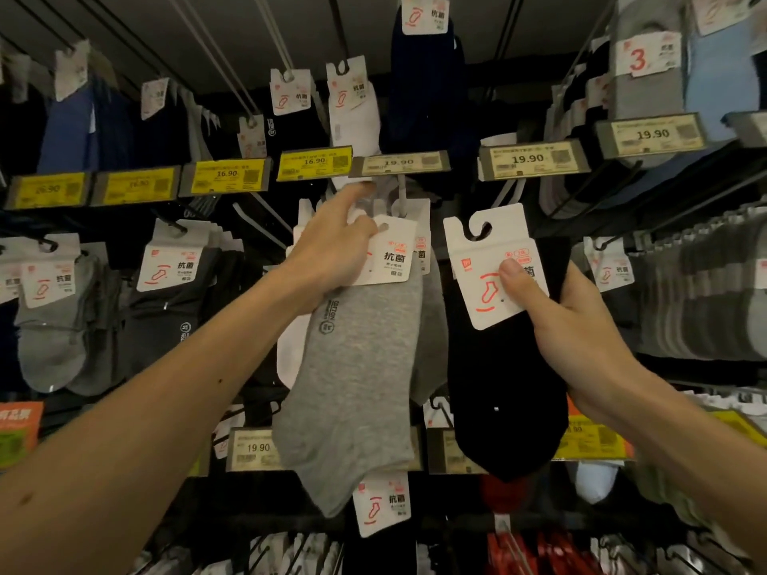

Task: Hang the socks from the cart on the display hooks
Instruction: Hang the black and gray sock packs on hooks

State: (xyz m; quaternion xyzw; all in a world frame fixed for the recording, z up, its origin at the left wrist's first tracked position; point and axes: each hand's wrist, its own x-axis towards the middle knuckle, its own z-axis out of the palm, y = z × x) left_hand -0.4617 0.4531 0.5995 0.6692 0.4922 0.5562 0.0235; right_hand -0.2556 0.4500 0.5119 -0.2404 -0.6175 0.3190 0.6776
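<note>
A grey sock pair (352, 367) on a white card (392, 259) hangs from the left hand (332, 251), whose fingers grip the card at a white display hook (400, 197) under a 19.90 price label (398, 163). The right hand (572, 321) pinches a black sock pair (506, 375) by its card, just beside. Crowded sock racks (54, 325) fill the dim wall (207, 18) around.

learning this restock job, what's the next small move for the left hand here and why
Probably lift the card of the grey sock so its hole slips over the white hook. The left hand grips that card just below the hook, under the 19.90 tag, hole apparently not yet hooked; the right hand holds the black sock aside.
</note>
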